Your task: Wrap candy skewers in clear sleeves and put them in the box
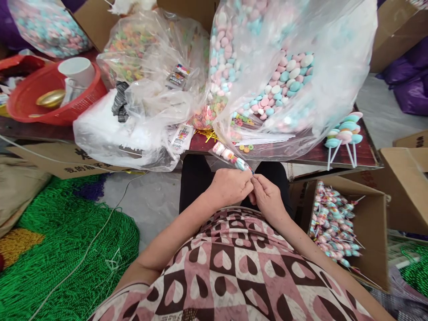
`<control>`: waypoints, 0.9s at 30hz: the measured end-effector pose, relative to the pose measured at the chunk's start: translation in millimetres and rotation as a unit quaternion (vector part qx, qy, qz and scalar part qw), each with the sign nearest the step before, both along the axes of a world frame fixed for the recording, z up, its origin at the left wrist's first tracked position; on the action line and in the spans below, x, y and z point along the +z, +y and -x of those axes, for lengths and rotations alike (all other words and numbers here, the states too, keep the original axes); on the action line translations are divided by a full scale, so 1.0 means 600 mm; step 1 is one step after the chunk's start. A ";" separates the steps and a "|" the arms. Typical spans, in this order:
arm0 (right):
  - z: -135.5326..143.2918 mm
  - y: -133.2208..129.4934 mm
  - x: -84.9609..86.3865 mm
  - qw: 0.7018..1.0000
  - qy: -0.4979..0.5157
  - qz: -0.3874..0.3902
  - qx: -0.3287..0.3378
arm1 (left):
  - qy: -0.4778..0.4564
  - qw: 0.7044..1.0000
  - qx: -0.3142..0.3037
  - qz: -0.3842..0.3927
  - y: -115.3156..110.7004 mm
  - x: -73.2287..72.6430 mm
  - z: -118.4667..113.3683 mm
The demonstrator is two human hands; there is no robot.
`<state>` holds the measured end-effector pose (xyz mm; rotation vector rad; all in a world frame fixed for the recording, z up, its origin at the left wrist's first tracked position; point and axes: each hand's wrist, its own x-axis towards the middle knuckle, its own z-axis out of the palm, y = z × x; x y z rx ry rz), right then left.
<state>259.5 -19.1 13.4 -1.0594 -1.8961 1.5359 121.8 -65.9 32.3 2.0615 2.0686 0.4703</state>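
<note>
A candy skewer (229, 155) in a clear wrapper points up and to the left, away from my lap. Pink, white and blue pieces show through the wrapper. My left hand (232, 186) is closed around its lower end. My right hand (267, 194) meets it there, thumb and fingers pinched at the same end. The fingers hide the stick and the wrapper's bottom. Just beyond, on the table edge, are gold twist ties (206, 135) and a few loose candy rings (246, 148).
A large clear bag of pastel candies (281, 84) covers the table's right part. Candy sticks (344, 133) lie at the right corner. A box (371, 223) of wrapped skewers stands below right. At left are a red basket (43, 107) and green bead strands (76, 232) on the floor.
</note>
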 end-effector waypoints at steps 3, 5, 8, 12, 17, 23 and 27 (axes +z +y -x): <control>0.000 0.002 0.001 0.999 0.039 0.030 -0.010 | -0.109 0.993 0.022 -0.028 -0.008 -0.007 -0.003; 0.000 0.003 0.005 0.998 0.056 0.036 -0.006 | -0.224 0.971 0.064 -0.046 -0.013 -0.011 -0.002; -0.001 0.001 0.014 0.997 0.066 0.041 -0.003 | -0.412 0.903 0.116 -0.046 -0.017 -0.013 0.010; -0.001 -0.004 0.018 0.996 0.067 0.051 0.000 | -0.659 0.733 0.153 -0.070 -0.007 -0.012 0.023; 0.000 -0.007 0.019 0.995 0.067 0.068 0.020 | -0.826 0.555 0.095 -0.040 0.015 -0.002 -0.001; 0.002 -0.006 0.022 0.993 0.064 0.093 0.034 | -0.868 0.482 0.117 -0.022 0.019 0.007 -0.022; 0.005 -0.009 0.024 0.992 0.065 0.102 0.040 | -0.865 0.487 0.124 0.008 0.014 0.005 -0.024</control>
